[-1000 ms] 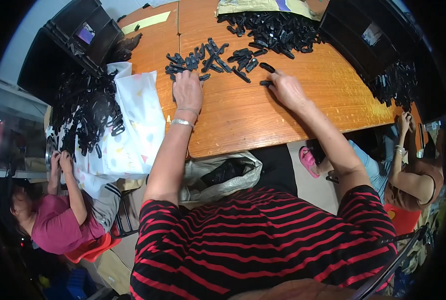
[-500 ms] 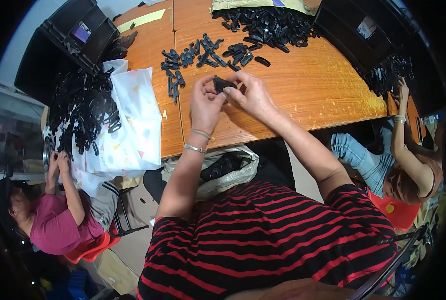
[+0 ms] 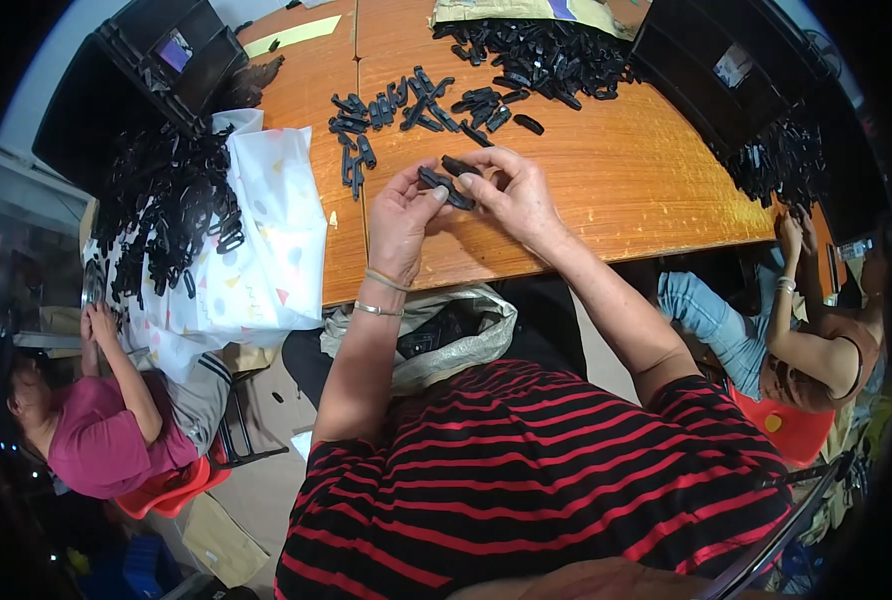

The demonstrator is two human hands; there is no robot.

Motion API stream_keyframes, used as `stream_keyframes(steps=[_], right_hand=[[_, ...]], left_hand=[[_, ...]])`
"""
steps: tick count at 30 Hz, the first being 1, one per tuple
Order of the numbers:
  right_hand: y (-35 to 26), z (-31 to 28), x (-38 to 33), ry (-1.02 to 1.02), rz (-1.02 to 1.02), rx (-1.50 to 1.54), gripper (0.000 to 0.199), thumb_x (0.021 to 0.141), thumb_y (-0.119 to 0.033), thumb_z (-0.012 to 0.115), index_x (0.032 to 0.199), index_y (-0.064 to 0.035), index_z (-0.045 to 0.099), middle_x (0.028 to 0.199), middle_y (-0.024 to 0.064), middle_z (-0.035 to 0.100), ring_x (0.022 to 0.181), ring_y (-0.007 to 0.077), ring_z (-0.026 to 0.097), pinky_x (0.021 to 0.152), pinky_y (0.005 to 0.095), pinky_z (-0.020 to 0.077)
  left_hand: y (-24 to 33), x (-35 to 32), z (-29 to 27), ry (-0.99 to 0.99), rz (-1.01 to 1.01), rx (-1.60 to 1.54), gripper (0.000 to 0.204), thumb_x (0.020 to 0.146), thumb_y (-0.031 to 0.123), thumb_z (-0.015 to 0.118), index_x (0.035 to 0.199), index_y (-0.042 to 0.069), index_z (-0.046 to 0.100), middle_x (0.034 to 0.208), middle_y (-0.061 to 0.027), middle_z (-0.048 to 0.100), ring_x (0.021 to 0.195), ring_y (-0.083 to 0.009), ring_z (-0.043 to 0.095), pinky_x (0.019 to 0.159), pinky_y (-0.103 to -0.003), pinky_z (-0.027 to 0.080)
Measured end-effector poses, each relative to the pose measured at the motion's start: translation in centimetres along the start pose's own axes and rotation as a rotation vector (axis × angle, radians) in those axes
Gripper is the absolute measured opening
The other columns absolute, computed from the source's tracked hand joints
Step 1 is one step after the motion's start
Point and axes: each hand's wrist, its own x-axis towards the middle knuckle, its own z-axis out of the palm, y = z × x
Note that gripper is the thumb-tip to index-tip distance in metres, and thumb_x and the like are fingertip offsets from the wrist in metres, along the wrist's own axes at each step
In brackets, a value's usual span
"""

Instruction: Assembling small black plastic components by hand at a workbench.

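Note:
My left hand [image 3: 404,222] pinches a long black plastic part [image 3: 446,188] over the near edge of the wooden table. Close beside it, my right hand [image 3: 514,192] grips a second, smaller black plastic piece [image 3: 460,167] between thumb and fingers. The two pieces nearly meet; I cannot tell whether they touch. Just beyond my hands lies a loose group of similar black parts [image 3: 376,112], with one single part [image 3: 528,124] apart to the right. A large heap of black pieces [image 3: 546,60] spreads behind them.
At left, black parts [image 3: 171,205] cover a patterned white sheet [image 3: 281,225] below a black crate [image 3: 116,85]. Another crate [image 3: 711,75] tips out parts at right. A whitish sack [image 3: 486,318] rests at my lap. One person [image 3: 116,430] sits left, another [image 3: 816,345] right.
The black pieces in my hands were bunched together and now show as two, side by side and turned. The person on the right has drawn a hand back from the parts.

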Motion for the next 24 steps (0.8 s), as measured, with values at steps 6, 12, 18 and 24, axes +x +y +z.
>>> stream_keyframes(steps=[6, 12, 18, 24], right_hand=[[-0.6, 0.3, -0.8, 0.044, -0.181, -0.133, 0.022, 0.079, -0.002, 0.068, 0.101, -0.0011, 0.066, 0.084, 0.0051, 0.060, 0.057, 0.0070, 0.053, 0.051, 0.0207, 0.0426], [-0.7, 0.2, -0.9, 0.026, -0.213, -0.181, 0.022, 0.077, -0.001, 0.071, 0.098, -0.0003, 0.066, 0.085, 0.0073, 0.061, 0.057, 0.0097, 0.055, 0.051, 0.0232, 0.0453], [-1.1, 0.4, -1.0, 0.053, -0.293, -0.249, 0.022, 0.074, 0.001, 0.073, 0.094, -0.0005, 0.065, 0.085, 0.0088, 0.061, 0.058, 0.0137, 0.059, 0.052, 0.0250, 0.0480], [-1.2, 0.6, -1.0, 0.111, -0.435, -0.342, 0.024, 0.071, 0.002, 0.073, 0.093, -0.0018, 0.064, 0.084, 0.0089, 0.061, 0.064, 0.0165, 0.062, 0.053, 0.0259, 0.0502]], left_hand=[[-0.3, 0.2, 0.3, 0.026, 0.157, 0.106, 0.036, 0.084, -0.005, 0.063, 0.119, -0.004, 0.054, 0.101, -0.0064, 0.061, 0.084, -0.0084, 0.061, 0.074, -0.018, 0.052], [-0.9, 0.0, 0.5, 0.031, 0.280, 0.145, 0.036, 0.084, -0.009, 0.061, 0.119, -0.005, 0.054, 0.103, -0.0067, 0.059, 0.090, -0.0090, 0.060, 0.078, -0.019, 0.050], [-0.7, -0.9, 1.2, 0.040, 0.360, 0.199, 0.040, 0.085, -0.008, 0.060, 0.123, -0.004, 0.051, 0.104, -0.0058, 0.058, 0.096, -0.0101, 0.058, 0.082, -0.020, 0.049], [-0.1, -2.1, 2.6, 0.091, 0.498, 0.358, 0.045, 0.082, -0.003, 0.065, 0.124, -0.003, 0.051, 0.101, -0.0064, 0.059, 0.094, -0.0135, 0.059, 0.083, -0.026, 0.050]])
